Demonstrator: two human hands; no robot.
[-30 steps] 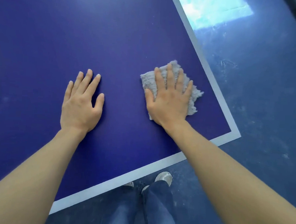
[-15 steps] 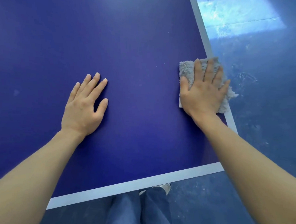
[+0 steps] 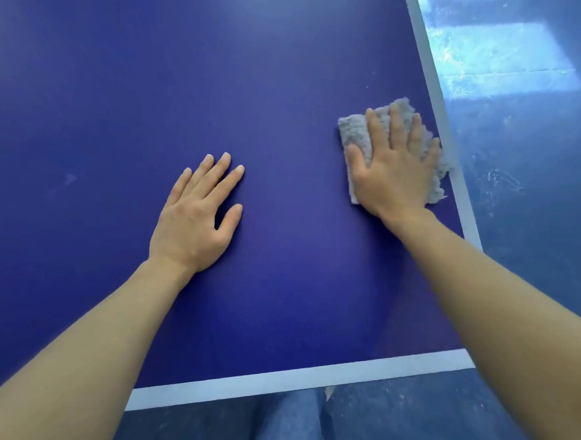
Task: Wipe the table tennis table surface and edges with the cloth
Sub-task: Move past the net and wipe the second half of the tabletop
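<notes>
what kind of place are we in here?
Probably an indoor games or sports room: a dark blue table tennis table with white edge lines, standing on a scuffed blue floor that reflects a bright light patch.

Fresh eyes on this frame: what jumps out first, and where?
The right hand, fingers straight, presses a grey cloth flat near the right side of the deep blue table, with the cloth's fringe reaching the white border line. The left hand lies flat on the table at mid-frame, holding nothing. A bright sunlit patch glares off the floor at upper right.
</notes>
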